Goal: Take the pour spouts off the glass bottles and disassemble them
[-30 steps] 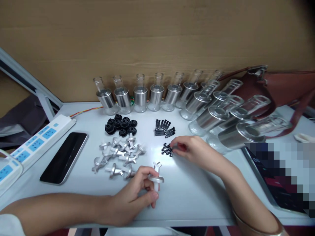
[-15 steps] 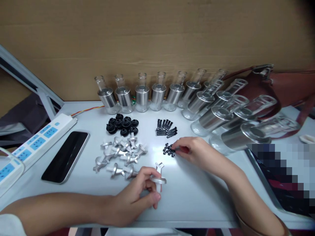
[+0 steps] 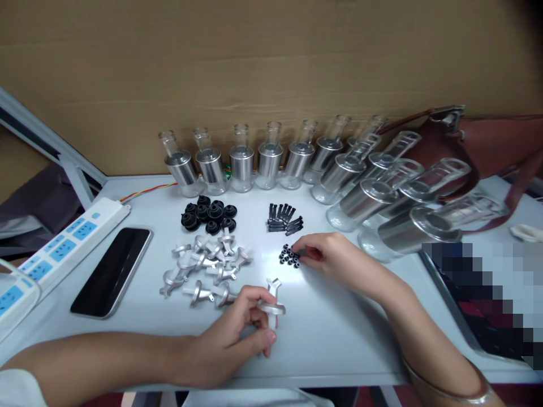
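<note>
My left hand (image 3: 246,328) is closed on the white stem of a silver pourer spout (image 3: 272,309). The spout stands upright, its round flange above the thumb and its forked end pointing away from me. Over a small heap of black rings (image 3: 288,257), my right hand (image 3: 324,254) has thumb and index finger pinched at the heap's right edge, around a small black ring that is partly hidden. More silver spouts (image 3: 206,263) lie in a loose pile left of my left hand. Behind the rings lie several short black tubes (image 3: 280,212) in two groups.
Black ribbed stoppers (image 3: 207,212) are heaped behind the spouts. Glass bottles with metal sleeves (image 3: 241,161) line the back and right. A phone (image 3: 112,271) and a power strip (image 3: 63,249) lie left. A brown bag (image 3: 487,147) and a partly blurred dark-edged object (image 3: 458,305) are right.
The view has shifted slightly. My right hand stays at the ring heap, its fingertips barely moved. My left hand keeps the spout in the same place.
</note>
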The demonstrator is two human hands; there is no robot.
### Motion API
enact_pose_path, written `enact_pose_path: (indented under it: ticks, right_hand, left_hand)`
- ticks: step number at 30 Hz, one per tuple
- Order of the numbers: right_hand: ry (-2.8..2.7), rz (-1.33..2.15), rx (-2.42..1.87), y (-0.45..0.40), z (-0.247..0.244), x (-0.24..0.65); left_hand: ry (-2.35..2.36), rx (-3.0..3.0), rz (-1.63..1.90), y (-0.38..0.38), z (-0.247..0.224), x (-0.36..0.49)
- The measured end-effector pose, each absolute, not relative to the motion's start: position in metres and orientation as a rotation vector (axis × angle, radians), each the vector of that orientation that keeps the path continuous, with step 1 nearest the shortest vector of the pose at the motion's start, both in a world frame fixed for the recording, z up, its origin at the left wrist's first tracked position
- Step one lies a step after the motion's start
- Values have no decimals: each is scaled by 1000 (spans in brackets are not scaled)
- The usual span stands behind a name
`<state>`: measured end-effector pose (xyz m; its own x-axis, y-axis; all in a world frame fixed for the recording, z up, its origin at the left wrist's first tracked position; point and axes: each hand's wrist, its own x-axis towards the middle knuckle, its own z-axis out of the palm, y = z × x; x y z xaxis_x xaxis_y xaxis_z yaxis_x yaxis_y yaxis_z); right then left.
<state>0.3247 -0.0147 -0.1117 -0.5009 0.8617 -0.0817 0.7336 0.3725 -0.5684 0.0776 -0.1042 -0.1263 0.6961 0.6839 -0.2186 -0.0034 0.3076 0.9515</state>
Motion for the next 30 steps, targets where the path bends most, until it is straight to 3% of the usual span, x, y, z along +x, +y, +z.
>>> enact_pose_path:
  ticks: [13, 21, 30]
  right_hand:
    - [-2281, 779, -1356, -17, -95, 323]
    - [-1883, 1368, -1014, -32, -87, 306]
    - [-1754, 1556, -938, -36, -93, 295]
  left_hand:
    - [689, 1223, 512, -103, -124, 79]
    - [703, 1211, 477, -103, -125, 78]
    - [705, 1264, 421, -101, -121, 76]
